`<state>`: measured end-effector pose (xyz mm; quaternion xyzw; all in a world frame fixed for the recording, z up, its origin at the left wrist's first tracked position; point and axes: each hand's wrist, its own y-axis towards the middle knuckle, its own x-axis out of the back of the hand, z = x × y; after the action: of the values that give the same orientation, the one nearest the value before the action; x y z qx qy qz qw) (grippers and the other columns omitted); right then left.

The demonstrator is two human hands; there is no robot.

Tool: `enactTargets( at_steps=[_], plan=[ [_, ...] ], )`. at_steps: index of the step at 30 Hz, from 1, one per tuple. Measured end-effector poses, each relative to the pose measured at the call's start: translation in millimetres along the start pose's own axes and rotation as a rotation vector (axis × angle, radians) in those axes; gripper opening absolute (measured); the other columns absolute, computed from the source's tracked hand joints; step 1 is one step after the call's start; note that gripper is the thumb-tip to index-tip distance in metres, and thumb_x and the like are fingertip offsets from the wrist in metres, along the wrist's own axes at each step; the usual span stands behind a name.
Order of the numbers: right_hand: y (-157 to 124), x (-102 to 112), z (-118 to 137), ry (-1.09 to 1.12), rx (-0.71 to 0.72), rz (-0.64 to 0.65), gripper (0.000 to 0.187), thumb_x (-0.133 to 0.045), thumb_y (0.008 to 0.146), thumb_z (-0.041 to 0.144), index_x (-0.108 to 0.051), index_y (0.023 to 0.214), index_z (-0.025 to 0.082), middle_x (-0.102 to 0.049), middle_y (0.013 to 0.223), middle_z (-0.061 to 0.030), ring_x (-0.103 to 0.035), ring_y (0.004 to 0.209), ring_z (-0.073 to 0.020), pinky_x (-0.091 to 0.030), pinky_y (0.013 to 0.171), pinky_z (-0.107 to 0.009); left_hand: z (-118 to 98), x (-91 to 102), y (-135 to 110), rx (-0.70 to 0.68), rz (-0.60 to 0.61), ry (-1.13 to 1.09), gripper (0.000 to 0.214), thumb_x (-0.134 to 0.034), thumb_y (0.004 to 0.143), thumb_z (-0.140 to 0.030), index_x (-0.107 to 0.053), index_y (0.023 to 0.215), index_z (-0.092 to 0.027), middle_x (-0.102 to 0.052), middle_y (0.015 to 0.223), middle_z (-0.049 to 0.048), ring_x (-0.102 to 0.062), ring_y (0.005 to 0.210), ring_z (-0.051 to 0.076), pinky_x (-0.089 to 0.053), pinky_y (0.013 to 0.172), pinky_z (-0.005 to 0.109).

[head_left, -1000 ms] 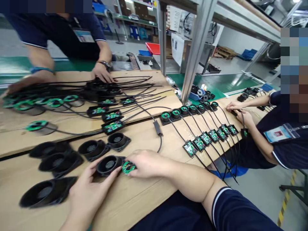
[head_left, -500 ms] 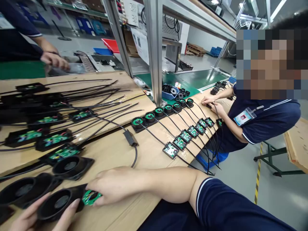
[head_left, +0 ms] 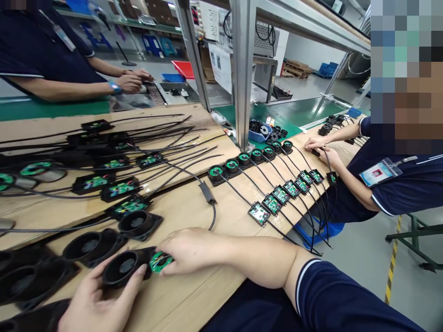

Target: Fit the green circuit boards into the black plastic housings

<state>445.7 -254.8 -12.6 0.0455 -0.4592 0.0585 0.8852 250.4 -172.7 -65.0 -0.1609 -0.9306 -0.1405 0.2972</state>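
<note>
My left hand [head_left: 95, 297] grips a round black housing [head_left: 125, 267] at the near edge of the wooden table [head_left: 194, 295]. My right hand [head_left: 188, 251] pinches a small round green circuit board [head_left: 159, 261] against the right side of that housing. More black housings lie to the left, among them one [head_left: 138, 224] just behind and another [head_left: 88, 246] beside it. A black cable with an inline block [head_left: 207, 192] runs across the table just beyond my right hand.
Green boards in black cases with long cables [head_left: 119, 189] cover a raised wooden panel at the left. A row of wired units [head_left: 273, 203] lies at right, where a seated person's hands [head_left: 320, 147] work. Another person's hands [head_left: 129, 80] are at the far side. A metal post [head_left: 244, 74] rises mid-table.
The view swung right and then back a little to the left. My hands stayed on the housing and the green board. The far person's hands left the cables and moved to the far bench.
</note>
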Motion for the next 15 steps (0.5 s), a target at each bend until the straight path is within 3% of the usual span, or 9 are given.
enactTargets(
  at_steps=[2, 5, 10, 15],
  plan=[
    [-1.3, -0.8, -0.7, 0.062, -0.035, -0.095, 0.024, -0.071, 0.089, 0.039, -0.066, 0.095, 0.016, -0.073, 0.103, -0.0102, -0.070, 0.100, -0.0257, -0.055, 0.082, -0.033, -4.4, -0.5, 0.9, 0.032, 0.002, -0.060, 0.067, -0.077, 0.070, -0.056, -0.061, 0.133, -0.037, -0.072, 0.130, 0.0005, -0.071, 0.114, 0.038, -0.057, 0.103, 0.060],
    [-3.4, -6.1, 0.7, 0.220, -0.136, -0.315, 0.027, -0.075, 0.088, 0.035, -0.068, 0.107, 0.017, -0.073, 0.108, -0.0089, -0.068, 0.105, -0.0233, -0.054, 0.092, -0.034, -5.0, -1.2, -0.4, -0.092, -0.052, -0.065, 0.065, -0.077, 0.075, -0.050, -0.062, 0.131, -0.022, -0.071, 0.130, 0.0120, -0.067, 0.120, 0.035, -0.049, 0.112, 0.059],
    [-0.8, -17.4, -0.4, 0.448, -0.148, -0.720, 0.036, -0.078, 0.083, 0.028, -0.069, 0.117, 0.017, -0.071, 0.116, -0.0106, -0.067, 0.105, -0.0214, -0.055, 0.099, -0.037, 3.4, -4.0, -1.4, -0.201, -0.038, -0.103, 0.055, -0.076, 0.083, -0.036, -0.059, 0.132, -0.018, -0.067, 0.132, 0.0143, -0.066, 0.122, 0.029, -0.051, 0.111, 0.048],
    [-2.1, -18.9, 3.8, 0.467, -0.138, -0.799, 0.039, -0.076, 0.084, 0.033, -0.070, 0.120, 0.018, -0.071, 0.108, -0.0092, -0.065, 0.076, -0.0156, -0.061, 0.077, -0.034, 10.6, -8.0, 0.2, -0.274, -0.057, -0.169, 0.055, -0.076, 0.084, -0.028, -0.056, 0.135, -0.021, -0.064, 0.136, 0.0139, -0.062, 0.127, 0.028, -0.050, 0.113, 0.049]
  ],
)
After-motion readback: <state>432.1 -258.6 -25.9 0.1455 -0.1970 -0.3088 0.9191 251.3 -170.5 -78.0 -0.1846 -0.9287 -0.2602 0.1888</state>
